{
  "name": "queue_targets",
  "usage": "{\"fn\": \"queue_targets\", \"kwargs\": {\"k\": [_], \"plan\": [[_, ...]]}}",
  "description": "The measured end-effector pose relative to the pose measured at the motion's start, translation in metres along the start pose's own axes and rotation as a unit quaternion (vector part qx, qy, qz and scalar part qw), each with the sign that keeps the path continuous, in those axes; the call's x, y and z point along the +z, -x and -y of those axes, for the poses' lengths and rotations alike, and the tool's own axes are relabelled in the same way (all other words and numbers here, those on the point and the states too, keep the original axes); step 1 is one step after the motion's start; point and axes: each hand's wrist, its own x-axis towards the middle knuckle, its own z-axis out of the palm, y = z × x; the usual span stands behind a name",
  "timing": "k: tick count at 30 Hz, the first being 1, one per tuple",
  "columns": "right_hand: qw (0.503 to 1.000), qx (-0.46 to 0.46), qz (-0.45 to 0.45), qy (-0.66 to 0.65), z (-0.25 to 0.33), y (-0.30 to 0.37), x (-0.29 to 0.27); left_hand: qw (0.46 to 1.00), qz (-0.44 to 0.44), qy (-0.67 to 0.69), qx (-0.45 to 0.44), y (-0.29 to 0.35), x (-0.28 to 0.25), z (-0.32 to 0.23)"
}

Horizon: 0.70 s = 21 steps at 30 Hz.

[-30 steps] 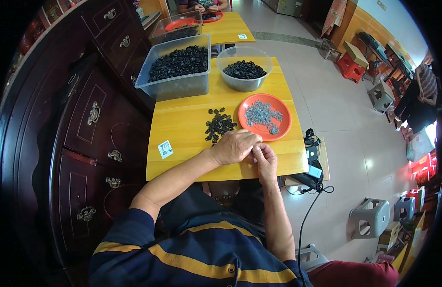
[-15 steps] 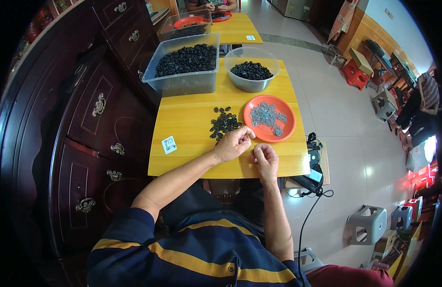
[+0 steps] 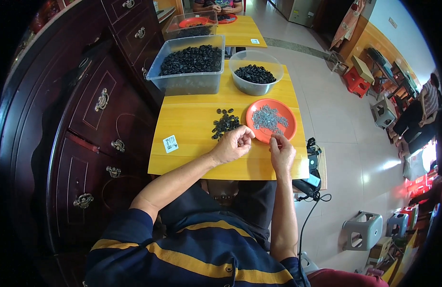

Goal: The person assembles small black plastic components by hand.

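Observation:
My left hand [image 3: 234, 144] hovers over the yellow table, just right of a loose pile of small black oval rings [image 3: 224, 125]. Its thumb and forefinger are pinched together; whatever lies between them is too small to make out. At the near rim of a round orange-red plate [image 3: 291, 117], my right hand [image 3: 283, 154] has its fingertips closed together, and I cannot tell what they hold. Small silvery metal pieces [image 3: 267, 118] are heaped on that plate.
Behind the pile, a clear rectangular bin [image 3: 190, 86] and a clear round tub [image 3: 253, 89] hold many black pieces. A dark wooden cabinet [image 3: 94, 129] stands left of the table. Another person sits at a yellow table [image 3: 242, 31] beyond. Grey stools [image 3: 363, 229] stand on the right.
My right hand has moved right and slightly forward, from beside the left hand to the plate's near rim. The left hand stays pinched in almost the same place.

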Motion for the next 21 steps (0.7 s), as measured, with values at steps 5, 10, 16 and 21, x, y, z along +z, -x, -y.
{"fn": "queue_targets", "kwargs": {"k": [5,10,16,21], "plan": [[0.964,0.107,0.142,-0.196,-0.002,0.03,0.014,0.992,-0.015,-0.118,0.043,0.008,-0.005,-0.014],[0.924,0.155,0.228,-0.265,0.012,0.047,0.009,0.978,0.009,-0.183,0.102,0.005,0.007,-0.011],[0.901,0.157,0.273,-0.298,0.006,0.049,0.023,0.936,0.027,-0.312,0.161,0.014,-0.005,-0.023],[0.898,0.156,0.269,-0.312,0.001,0.048,0.024,0.937,0.046,-0.308,0.16,0.016,-0.006,-0.02]]}}
